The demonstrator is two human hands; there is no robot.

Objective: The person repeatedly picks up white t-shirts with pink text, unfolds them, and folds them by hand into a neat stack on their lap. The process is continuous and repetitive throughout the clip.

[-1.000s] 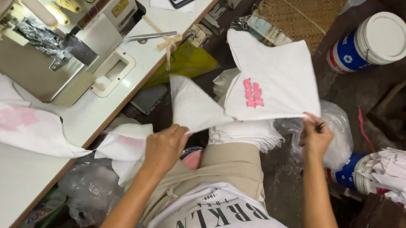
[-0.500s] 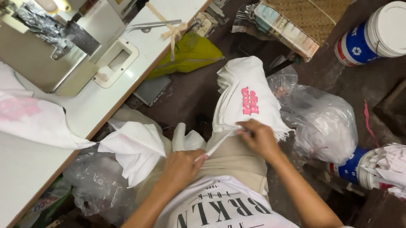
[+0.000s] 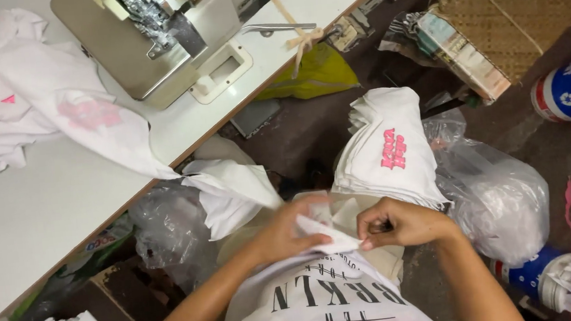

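**Both hands pinch a white fabric piece over the lap**

The left hand (image 3: pixel 285 229) and the right hand (image 3: pixel 401 222) meet just above the person's lap, each closed in a pinch on the same small white fabric piece (image 3: pixel 330 236); the piece lies between the two hands, its edge running from the left fingertips at about 9 o'clock to the right thumb and forefinger at about 3 o'clock; the right hand is curled tight around its end, the left wraps the cloth from above.

Directly at 12 o'clock from the right hand, and touching its knuckles or just beside them, a stack of folded white pieces with a pink print (image 3: pixel 391 148) is draped upward; at 10 o'clock from the left hand a loose white cloth (image 3: pixel 230 193) hangs off the bench edge; a crumpled clear plastic bag (image 3: pixel 499 197) sits at 3 o'clock from the right hand, near it.

The bench (image 3: pixel 48 202) fills the upper left; a sewing machine (image 3: pixel 164 33) stands on it at 11 o'clock, with a heap of white garments with pink prints (image 3: pixel 54 112) at 10 o'clock, one trailing over the bench edge; a yellow-green bag (image 3: pixel 316 75) lies on the floor below the bench; a woven basket (image 3: pixel 519 2) is at 1 o'clock; a blue and white bucket (image 3: pixel 568 91) lies at 2 o'clock.
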